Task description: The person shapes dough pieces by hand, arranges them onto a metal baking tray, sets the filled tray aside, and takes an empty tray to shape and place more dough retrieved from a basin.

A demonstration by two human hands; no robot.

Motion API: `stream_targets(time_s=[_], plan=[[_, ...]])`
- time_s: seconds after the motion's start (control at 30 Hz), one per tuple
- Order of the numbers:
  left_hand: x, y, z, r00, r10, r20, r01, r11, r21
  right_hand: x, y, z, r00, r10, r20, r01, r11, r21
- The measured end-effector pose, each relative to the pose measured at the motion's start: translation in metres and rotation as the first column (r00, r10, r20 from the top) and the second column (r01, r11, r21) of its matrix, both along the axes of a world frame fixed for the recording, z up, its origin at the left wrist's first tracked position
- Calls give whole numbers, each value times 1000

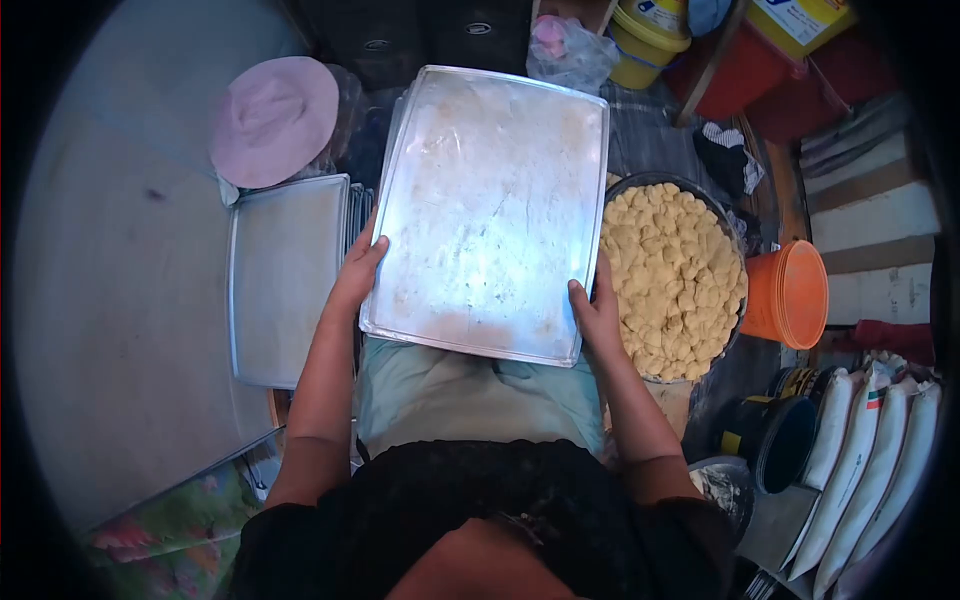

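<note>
A stack of flat metal trays (490, 210) lies over my lap, its top tray bare and scuffed. My left hand (362, 268) grips the stack's left edge, thumb on the rim. On the right edge, my right hand (597, 308) holds it the same way, thumb on top. Just beyond my right hand is a big round tub of yellowish dough pieces (675, 280). More metal trays (285, 280) stand stacked left of my left hand.
A pink hat (275, 122) lies behind the left stack. Orange buckets (790, 295), a dark bucket (783, 445) and white sacks (855, 460) stand at the right. Yellow buckets (645, 45) and a plastic bag (572, 58) are at the back. A large board (130, 300) fills the left.
</note>
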State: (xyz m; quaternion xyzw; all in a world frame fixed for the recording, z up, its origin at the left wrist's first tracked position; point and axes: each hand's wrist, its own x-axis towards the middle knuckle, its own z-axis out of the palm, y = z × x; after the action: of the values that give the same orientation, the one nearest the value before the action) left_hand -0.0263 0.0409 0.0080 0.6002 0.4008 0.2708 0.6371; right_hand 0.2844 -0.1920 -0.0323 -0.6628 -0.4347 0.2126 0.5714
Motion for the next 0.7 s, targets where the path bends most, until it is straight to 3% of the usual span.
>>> stream_targets(time_s=[0.1,0.13,0.17,0.27,0.4,0.47,0.53,0.57,0.6,0.67,0.7], plan=[[-3,8,-24,997,63,45,-63,998,-9,5,16,4,882,-87,-463,48,994,-96],[6,3,-10,993,98,65,-97,995,-15,12,25,1,804,-106,-586,41,992,-122],[8,-4,7,986,161,-50,-166,979,-121,22,36,-10,756,-69,-651,-13,993,-121],[-14,22,-27,994,110,22,-98,951,-294,31,64,-15,704,6,-711,-93,992,-84],[-11,15,-19,992,118,45,-92,919,-383,32,79,6,608,71,-791,-157,987,-32],[-9,15,-16,988,149,44,-123,921,-369,40,89,7,573,100,-813,-204,979,-23],[-13,24,-19,995,69,77,-49,968,-244,54,88,-8,538,128,-833,-264,964,-22],[-14,31,-21,996,31,87,-15,984,-179,63,92,-17,457,62,-887,-255,965,-64],[-11,42,-22,991,34,133,-23,996,-81,59,101,-1,285,-38,-958,-189,977,-95],[-5,86,-79,964,148,220,-121,984,-131,56,126,13,427,-65,-902,-93,989,-115],[6,92,-70,937,151,314,-80,970,-228,63,134,8,433,-55,-900,-102,989,-109]])
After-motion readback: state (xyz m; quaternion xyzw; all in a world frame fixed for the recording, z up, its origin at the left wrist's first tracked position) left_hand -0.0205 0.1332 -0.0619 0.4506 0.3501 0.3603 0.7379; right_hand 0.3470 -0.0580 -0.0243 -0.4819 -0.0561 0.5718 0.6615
